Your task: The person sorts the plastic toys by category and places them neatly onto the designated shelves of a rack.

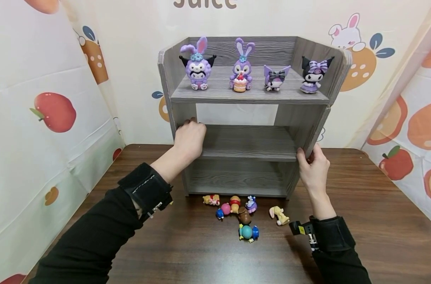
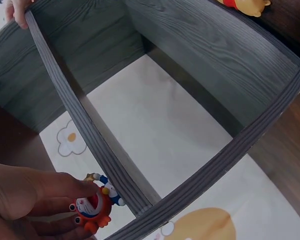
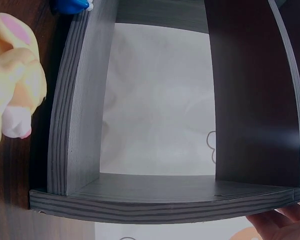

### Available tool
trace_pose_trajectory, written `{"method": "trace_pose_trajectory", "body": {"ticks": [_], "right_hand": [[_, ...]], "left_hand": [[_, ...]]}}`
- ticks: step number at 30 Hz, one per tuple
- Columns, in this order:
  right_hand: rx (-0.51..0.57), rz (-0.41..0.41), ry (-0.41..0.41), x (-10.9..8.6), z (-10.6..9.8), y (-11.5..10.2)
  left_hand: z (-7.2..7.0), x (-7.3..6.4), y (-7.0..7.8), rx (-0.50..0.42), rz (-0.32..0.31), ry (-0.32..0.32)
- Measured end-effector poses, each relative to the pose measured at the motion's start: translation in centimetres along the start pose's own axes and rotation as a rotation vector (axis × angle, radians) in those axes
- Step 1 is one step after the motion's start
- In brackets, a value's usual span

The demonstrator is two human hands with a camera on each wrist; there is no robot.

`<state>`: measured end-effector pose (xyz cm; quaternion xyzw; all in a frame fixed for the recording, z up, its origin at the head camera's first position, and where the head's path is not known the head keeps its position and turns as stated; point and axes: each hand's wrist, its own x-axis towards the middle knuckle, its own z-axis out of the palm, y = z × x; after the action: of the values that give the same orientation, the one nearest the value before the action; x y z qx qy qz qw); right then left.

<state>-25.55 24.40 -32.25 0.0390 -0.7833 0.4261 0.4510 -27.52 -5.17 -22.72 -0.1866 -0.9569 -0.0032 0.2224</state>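
Observation:
My left hand [image 1: 189, 137] reaches into the left side of the grey wood-grain shelf unit [image 1: 249, 139], at the middle level. In the left wrist view its thumb and fingers hold a small red, white and blue figurine [image 2: 93, 207] close to the middle board's front edge; the head view hides this figurine behind the hand. My right hand [image 1: 314, 167] grips the unit's right side panel, thumb at the right end of the middle board. In the right wrist view the fingers [image 3: 277, 224] curl around behind that panel.
On the top shelf stand purple figurines: a large rabbit-eared one [image 1: 198, 71], a rabbit with a cake [image 1: 241, 69], a small one [image 1: 275, 79] and a black-eared one [image 1: 314, 75]. Several toys lie before the unit, including a cream long-eared figurine [image 1: 280, 215] and a teal-and-blue one [image 1: 248, 232].

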Motion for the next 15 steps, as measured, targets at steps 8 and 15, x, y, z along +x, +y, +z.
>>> {"method": "trace_pose_trajectory", "body": {"ticks": [8, 15], "right_hand": [[-0.004, -0.003, -0.01, 0.0, 0.0, 0.0], [-0.005, 0.0, -0.007, 0.0, 0.0, 0.0]], "left_hand": [[-0.4, -0.2, 0.0, -0.017, -0.009, 0.002], [-1.6, -0.9, 0.4, -0.06, -0.002, 0.049]]}}
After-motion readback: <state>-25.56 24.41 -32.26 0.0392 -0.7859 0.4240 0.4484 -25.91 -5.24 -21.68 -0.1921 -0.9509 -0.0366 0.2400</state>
